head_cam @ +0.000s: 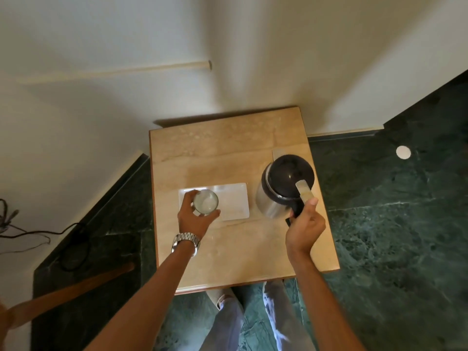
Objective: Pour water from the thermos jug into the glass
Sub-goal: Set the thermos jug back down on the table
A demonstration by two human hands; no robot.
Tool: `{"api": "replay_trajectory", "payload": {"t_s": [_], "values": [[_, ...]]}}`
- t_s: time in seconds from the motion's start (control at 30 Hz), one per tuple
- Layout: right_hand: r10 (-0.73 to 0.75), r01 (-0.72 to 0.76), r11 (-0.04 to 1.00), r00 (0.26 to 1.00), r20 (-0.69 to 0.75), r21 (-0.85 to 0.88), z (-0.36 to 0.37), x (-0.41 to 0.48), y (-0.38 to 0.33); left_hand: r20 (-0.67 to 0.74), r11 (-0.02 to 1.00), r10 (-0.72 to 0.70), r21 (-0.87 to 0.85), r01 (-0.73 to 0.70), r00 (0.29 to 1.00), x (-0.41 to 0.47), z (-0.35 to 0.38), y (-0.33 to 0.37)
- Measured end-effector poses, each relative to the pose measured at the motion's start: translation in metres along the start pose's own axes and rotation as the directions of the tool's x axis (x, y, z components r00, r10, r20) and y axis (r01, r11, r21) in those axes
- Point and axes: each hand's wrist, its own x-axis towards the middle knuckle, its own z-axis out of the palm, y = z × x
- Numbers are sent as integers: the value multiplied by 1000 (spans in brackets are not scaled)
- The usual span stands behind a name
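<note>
Nearest the camera, the person's legs in grey trousers [253,323] stand on a dark green marble floor [379,224], just at the near edge of a small beige stone counter [228,262]. Two bare forearms reach forward over it. The left wrist carries a metal wristwatch [185,241]. The left hand [193,219] is wrapped around the glass [205,201], fingers [187,198] on its far left side and thumb on the near right, gripping it from above and behind. The glass stands upright at the left end of a white rectangular tray [234,201] lying mid-counter. The right hand [305,224] is closed on the black handle of the thermos jug [283,191], thumb extended up along the handle toward a pale lever on the lid. The jug, with steel body and black domed lid, stands at the counter's right side, apart from the tray. Beyond, the counter meets a white wall [177,34] bearing a pale rod [126,70].
</note>
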Motion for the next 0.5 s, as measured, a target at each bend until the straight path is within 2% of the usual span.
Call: {"api": "replay_trajectory", "payload": {"t_s": [0.1, 0.27, 0.5], "values": [[-23, 22, 999, 999, 25, 39, 8, 1, 0, -11, 1000, -5, 14, 5, 1000, 9, 5, -11], [9, -24, 992, 992, 122, 125, 17, -10, 2, -36, 999, 5, 34, -4, 999, 11, 9, -19], [-15, 13, 1000, 983, 181, 13, 14, -23, 12, -39, 999, -10, 49, 12, 999, 3, 5, -12]]}}
